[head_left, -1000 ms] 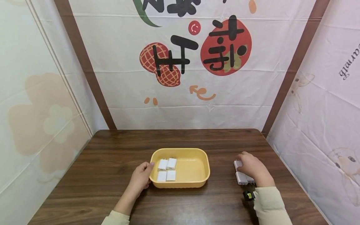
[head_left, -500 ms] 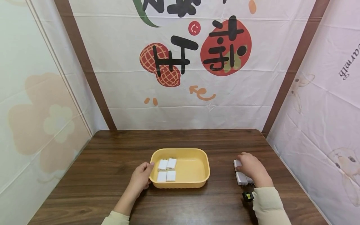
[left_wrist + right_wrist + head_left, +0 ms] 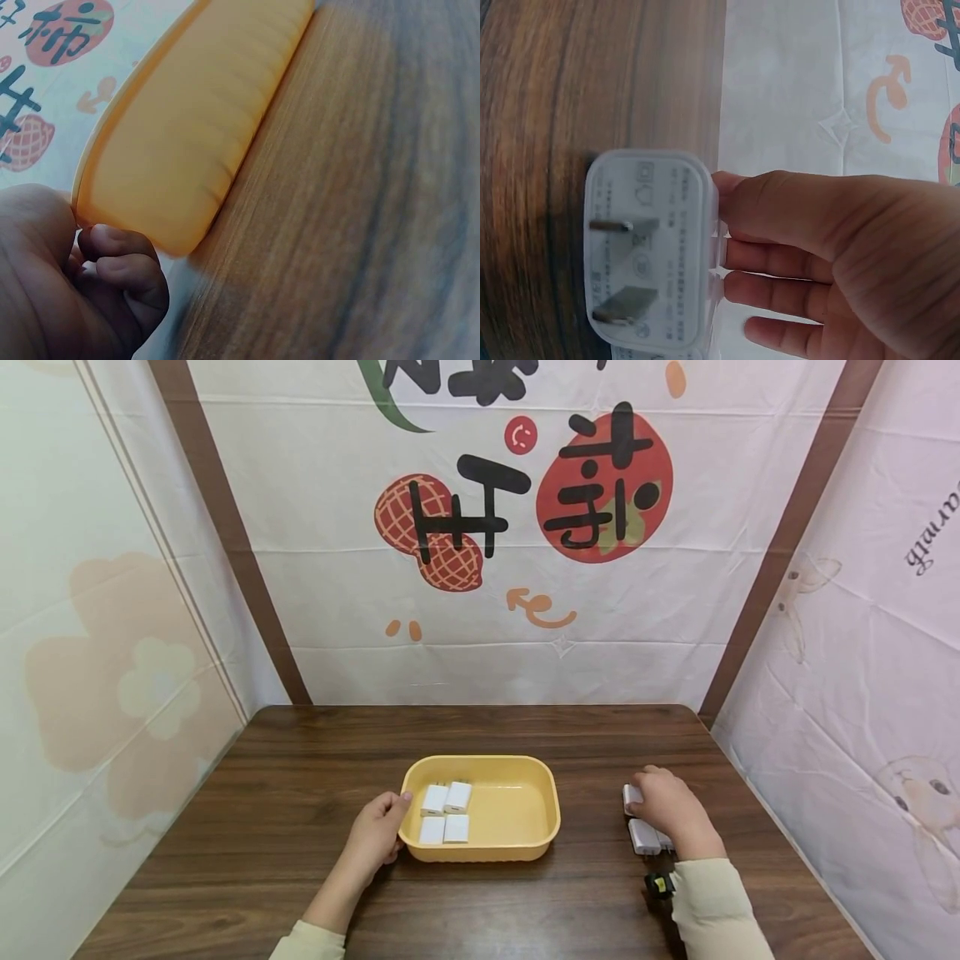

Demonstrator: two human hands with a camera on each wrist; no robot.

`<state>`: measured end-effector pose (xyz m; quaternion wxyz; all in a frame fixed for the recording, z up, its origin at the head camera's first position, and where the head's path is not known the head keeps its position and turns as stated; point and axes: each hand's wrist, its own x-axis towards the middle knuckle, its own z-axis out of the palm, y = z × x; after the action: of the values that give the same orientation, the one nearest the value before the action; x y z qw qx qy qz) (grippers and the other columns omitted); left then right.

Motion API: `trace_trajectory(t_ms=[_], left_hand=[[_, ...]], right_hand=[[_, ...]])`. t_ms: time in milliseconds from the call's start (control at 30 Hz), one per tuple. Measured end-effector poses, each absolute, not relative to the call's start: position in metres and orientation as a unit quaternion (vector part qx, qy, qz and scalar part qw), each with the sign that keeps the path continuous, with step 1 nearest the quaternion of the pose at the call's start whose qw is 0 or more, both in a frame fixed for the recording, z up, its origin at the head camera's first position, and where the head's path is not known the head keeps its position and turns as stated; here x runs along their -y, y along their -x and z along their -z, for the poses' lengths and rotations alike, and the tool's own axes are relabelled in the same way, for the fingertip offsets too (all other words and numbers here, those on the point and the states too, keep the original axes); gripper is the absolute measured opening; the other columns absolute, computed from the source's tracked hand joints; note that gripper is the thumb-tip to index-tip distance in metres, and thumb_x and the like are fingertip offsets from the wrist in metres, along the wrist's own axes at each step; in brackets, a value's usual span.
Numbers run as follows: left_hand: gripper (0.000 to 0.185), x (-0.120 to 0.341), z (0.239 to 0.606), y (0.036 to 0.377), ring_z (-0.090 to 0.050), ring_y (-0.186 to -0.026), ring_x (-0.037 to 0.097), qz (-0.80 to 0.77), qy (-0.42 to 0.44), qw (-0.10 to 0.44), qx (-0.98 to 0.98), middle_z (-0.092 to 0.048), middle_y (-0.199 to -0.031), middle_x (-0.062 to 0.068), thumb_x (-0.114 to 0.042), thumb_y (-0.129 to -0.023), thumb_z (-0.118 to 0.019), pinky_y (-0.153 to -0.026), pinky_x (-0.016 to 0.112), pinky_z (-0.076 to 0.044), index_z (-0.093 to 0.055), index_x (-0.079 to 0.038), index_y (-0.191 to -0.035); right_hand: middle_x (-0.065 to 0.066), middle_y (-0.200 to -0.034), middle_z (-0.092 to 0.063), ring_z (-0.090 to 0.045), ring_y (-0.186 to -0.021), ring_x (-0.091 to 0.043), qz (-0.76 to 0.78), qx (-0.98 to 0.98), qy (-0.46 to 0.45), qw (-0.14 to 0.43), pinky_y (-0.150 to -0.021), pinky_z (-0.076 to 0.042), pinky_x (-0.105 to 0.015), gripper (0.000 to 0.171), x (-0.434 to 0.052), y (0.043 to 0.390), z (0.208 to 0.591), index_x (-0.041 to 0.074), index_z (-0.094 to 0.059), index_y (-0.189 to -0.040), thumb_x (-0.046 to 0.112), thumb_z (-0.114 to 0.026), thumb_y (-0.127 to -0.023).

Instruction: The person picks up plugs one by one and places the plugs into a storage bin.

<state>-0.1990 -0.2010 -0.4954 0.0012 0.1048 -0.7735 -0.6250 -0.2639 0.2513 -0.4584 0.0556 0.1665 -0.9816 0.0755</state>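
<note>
The right hand (image 3: 663, 806) pinches a white plastic wall charger (image 3: 651, 247) resting on the dark wooden table (image 3: 300, 860); the hold looks shallow, so a slip is possible. The left hand (image 3: 375, 831) grips the near corner of the yellow plastic tray (image 3: 551, 793).

charger label (image 3: 649, 247) blurred, tray (image 3: 187, 142) cropped

You are sitting in a makeshift recording booth, not a lived-in room. Beyond your hands, a printed cloth backdrop (image 3: 487, 527) with strawberry and peanut cartoons hangs creased behind the wooden table (image 3: 300, 793). Similar pale printed sheets (image 3: 862, 635) close in outside each hand, with brown posts (image 3: 780, 543) at the corners.
</note>
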Motion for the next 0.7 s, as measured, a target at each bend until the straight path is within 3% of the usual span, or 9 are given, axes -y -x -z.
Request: trace_trajectory(t_ms=[133,333,700], left_hand=[[0.042,0.2014,0.4953,0.1989,-0.039,-0.045,0.014,0.625,-0.105,0.0,0.774,-0.045,-0.055,0.002,-0.041,-0.108,-0.051,-0.041,0.023,-0.033,-0.06,0.0,-0.1],[0.042,0.2016,0.4949,0.1989,-0.039,-0.046,0.014,0.625,-0.1,-0.001,0.774,-0.045,-0.056,0.002,-0.04,-0.108,-0.051,-0.041,0.023,-0.033,-0.059,0.0,-0.1],[0.041,0.202,0.4954,0.1983,-0.039,-0.045,0.014,0.63,-0.099,0.0,0.771,-0.046,-0.056,0.002,-0.039,-0.108,-0.051,-0.041,0.023,-0.033,-0.059,0.001,-0.1]], right_hand=[[-0.015,-0.102,-0.067,-0.066,-0.092,-0.034,-0.071,0.983,-0.158,0.054,-0.08,-0.052,-0.057,0.033,-0.2502,0.2639,0.4593,0.001,-0.073,-0.108,0.02,-0.084,-0.083],[-0.017,-0.107,-0.065,-0.064,-0.089,-0.029,-0.105,0.982,-0.154,0.036,-0.076,-0.054,-0.051,0.039,-0.2512,0.2647,0.4598,-0.002,-0.071,-0.113,0.015,-0.085,-0.081],[-0.016,-0.107,-0.065,-0.066,-0.092,-0.031,-0.113,0.978,-0.171,0.046,-0.08,-0.055,-0.051,0.038,-0.25,0.265,0.4611,-0.002,-0.071,-0.111,0.012,-0.086,-0.079]])
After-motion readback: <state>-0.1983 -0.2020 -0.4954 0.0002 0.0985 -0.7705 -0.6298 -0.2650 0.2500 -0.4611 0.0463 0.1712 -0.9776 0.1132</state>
